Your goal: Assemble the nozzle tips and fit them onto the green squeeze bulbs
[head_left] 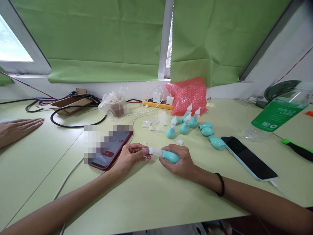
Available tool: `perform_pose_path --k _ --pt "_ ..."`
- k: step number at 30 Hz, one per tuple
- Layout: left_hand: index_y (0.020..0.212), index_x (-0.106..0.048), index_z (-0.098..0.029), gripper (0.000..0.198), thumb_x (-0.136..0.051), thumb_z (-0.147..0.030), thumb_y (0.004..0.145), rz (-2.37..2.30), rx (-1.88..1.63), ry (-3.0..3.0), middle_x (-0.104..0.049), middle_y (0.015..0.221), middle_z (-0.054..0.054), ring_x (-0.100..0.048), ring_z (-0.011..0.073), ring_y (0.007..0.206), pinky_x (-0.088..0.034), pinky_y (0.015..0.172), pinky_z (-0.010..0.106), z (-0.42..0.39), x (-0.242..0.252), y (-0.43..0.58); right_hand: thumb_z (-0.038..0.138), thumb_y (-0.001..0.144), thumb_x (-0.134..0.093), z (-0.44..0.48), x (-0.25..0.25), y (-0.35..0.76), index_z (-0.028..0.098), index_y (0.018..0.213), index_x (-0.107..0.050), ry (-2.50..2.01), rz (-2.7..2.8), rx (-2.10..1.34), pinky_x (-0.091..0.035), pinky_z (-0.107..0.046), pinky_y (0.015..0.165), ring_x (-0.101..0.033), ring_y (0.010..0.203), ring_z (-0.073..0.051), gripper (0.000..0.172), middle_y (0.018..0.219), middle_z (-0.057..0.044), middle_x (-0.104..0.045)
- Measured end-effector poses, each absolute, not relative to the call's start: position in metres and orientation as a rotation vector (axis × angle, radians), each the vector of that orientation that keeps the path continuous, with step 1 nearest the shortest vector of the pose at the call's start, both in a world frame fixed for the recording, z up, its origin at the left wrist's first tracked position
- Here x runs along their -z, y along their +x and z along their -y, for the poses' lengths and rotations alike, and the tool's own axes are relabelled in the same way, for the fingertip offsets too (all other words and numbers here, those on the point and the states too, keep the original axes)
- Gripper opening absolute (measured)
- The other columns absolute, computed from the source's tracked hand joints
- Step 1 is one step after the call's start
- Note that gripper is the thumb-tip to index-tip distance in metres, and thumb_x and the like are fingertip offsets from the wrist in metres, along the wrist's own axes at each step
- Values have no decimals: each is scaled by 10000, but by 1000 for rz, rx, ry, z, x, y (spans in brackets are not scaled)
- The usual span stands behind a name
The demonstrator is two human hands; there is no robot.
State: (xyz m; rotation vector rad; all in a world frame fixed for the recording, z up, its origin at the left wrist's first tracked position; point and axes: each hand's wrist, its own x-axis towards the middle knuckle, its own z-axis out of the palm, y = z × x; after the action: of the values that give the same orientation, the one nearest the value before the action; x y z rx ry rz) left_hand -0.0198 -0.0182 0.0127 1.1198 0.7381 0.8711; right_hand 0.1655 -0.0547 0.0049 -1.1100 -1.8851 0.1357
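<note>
My right hand is wrapped round a teal squeeze bulb, which lies sideways and points left. A translucent white nozzle sits at the bulb's mouth. At the nozzle's far end, the thumb and fingers of my left hand pinch a small white tip. Just beyond my hands stand several upright bulbs with white nozzles, among them one assembled bulb. Bare teal bulbs lie to their right. Loose clear and white small parts are scattered on the table, with a white nozzle piece near my right hand.
A red-cased phone lies by my left hand, a second phone at right. Behind are a pink bubble-wrap bag, power strip and cables. A bottle leans at right. Another person's hand rests at far left.
</note>
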Motion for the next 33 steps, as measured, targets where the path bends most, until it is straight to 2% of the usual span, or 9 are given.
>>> perform_pose_path --k 13,23,33 --pt "715 -603 -103 167 -635 -261 669 -828 -870 1233 -632 637 52 -593 140 610 -483 617 259 21 -15 -19 258 661 -559 54 -2 164 183 759 -564 -1104 1882 -101 -426 -244 540 -548 560 -130 124 651 -27 -621" --pt "693 -615 -94 141 -625 -235 694 -789 -848 1179 -652 636 57 -601 129 619 -480 632 239 19 -15 -19 274 706 -553 54 3 168 153 831 -551 -1044 1958 -21 -418 -242 529 -538 563 -132 174 671 -49 -611" --pt "679 -632 -82 153 -635 -235 685 -773 -819 1221 -657 603 54 -595 120 561 -488 597 231 19 -13 -19 258 709 -561 54 5 167 160 840 -533 -961 1977 23 -394 -233 484 -511 519 -122 166 621 -24 -575"
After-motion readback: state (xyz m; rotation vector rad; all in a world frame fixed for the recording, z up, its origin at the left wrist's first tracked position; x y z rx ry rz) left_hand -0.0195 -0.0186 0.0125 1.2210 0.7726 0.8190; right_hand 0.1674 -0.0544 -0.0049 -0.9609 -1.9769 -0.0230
